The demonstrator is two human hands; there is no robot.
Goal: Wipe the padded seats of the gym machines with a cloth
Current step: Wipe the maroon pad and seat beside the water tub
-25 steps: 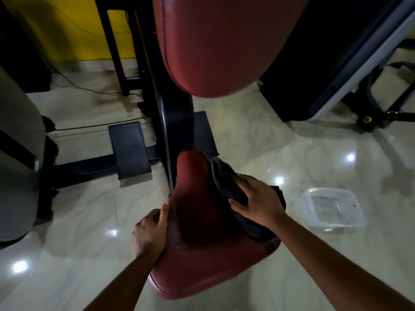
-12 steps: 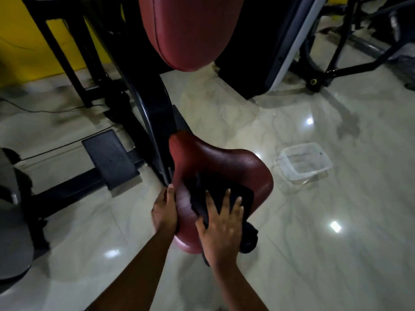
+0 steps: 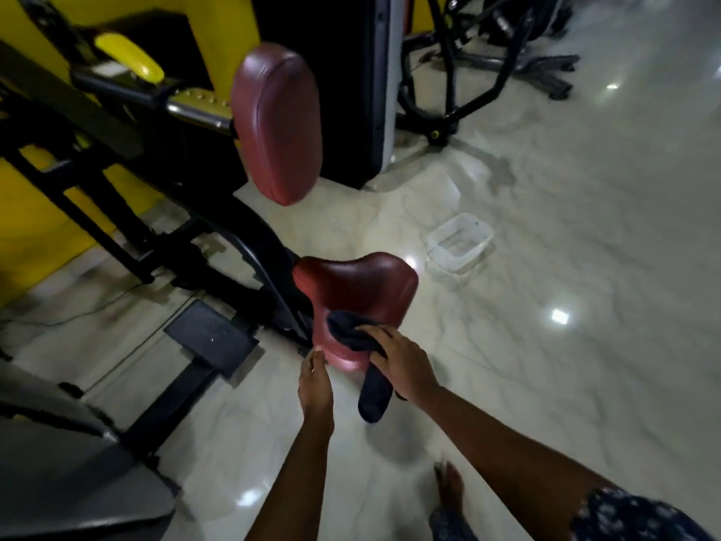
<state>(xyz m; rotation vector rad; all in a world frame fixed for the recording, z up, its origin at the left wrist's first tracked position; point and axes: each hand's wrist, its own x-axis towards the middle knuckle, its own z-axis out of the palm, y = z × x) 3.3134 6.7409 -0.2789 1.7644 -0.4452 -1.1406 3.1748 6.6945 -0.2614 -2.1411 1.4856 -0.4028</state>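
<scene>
A red padded seat (image 3: pixel 363 290) sits low on a black machine frame, with a red padded backrest (image 3: pixel 277 123) above it. My right hand (image 3: pixel 402 365) grips a dark cloth (image 3: pixel 357 341) that lies on the seat's near edge, one end of it hanging down below the seat. My left hand (image 3: pixel 314 380) hovers just off the seat's near left corner, fingers loosely together, holding nothing.
A clear plastic tub (image 3: pixel 460 242) stands on the glossy marble floor right of the seat. A black footplate (image 3: pixel 212 337) and the frame bars lie to the left. A grey machine part (image 3: pixel 70 474) fills the lower left. My bare foot (image 3: pixel 448 490) is below.
My view has pulled back and up from the seat. The right hand has slid the cloth to the seat's near edge, and the left hand has come off the seat's side.
</scene>
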